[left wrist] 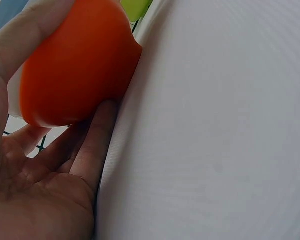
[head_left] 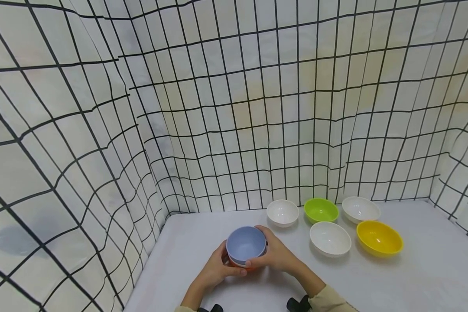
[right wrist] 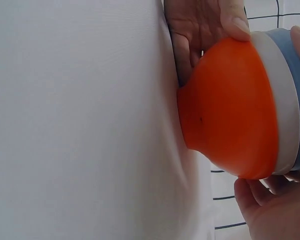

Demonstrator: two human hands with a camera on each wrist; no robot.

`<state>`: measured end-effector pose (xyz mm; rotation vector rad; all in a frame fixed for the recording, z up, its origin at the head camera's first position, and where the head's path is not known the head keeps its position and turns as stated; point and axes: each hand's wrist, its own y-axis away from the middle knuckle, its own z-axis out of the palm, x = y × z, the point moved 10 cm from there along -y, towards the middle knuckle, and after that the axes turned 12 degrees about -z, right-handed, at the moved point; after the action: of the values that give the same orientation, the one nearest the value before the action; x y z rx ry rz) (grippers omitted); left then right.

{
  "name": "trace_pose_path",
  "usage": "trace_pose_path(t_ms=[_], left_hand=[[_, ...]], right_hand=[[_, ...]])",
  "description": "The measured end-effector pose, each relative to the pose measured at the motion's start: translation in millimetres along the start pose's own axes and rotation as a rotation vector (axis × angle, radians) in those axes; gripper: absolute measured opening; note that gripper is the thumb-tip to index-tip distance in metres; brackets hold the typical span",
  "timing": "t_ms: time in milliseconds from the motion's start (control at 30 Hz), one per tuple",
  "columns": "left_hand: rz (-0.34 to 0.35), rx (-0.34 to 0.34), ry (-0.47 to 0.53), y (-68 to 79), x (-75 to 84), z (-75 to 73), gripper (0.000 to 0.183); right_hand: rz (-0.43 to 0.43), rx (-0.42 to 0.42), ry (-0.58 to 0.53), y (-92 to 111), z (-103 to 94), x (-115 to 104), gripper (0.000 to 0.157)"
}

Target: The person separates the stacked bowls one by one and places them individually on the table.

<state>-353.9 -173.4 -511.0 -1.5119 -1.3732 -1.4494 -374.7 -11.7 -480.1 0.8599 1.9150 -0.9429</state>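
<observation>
A stack of nested bowls stands on the white-covered table. At the bottom is an orange bowl [right wrist: 230,110], in the middle a white bowl [right wrist: 281,100], and on top a blue bowl [head_left: 245,244] with its inside visible in the head view. My left hand [head_left: 216,269] holds the stack from the left, its thumb on the orange bowl near the rim and its fingers against the lower side. From the right, my right hand [head_left: 277,255] grips the stack, thumb on the blue bowl's near side and fingers round the far side, partly hidden.
To the right sit separate bowls: a small white bowl [head_left: 282,213], a green bowl [head_left: 321,210], a second white bowl [head_left: 360,209], a third white bowl [head_left: 330,239] and a yellow bowl [head_left: 379,238]. Black-gridded white walls [head_left: 249,112] bound the table [head_left: 195,234] behind and at both sides.
</observation>
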Motion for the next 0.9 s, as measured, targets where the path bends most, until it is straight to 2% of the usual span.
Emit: trace_pose_path(t_ms=[533, 800, 900], left_hand=[[-0.012, 0.006, -0.002, -0.9, -1.1, 0.2, 0.103], [-0.02, 0.013, -0.023, -0.5, -1.2, -1.0, 0.107], [-0.008, 0.013, -0.034, -1.0, -0.9, -1.7, 0.106]], right_hand=[[-0.058, 0.077, 0.113, 0.2, -12.2, -8.6, 0.111], [-0.088, 0.089, 0.067, -0.5, -25.1, -17.7, 0.107], [-0.071, 0.107, 0.069, -0.6, -33.4, -17.6, 0.107]])
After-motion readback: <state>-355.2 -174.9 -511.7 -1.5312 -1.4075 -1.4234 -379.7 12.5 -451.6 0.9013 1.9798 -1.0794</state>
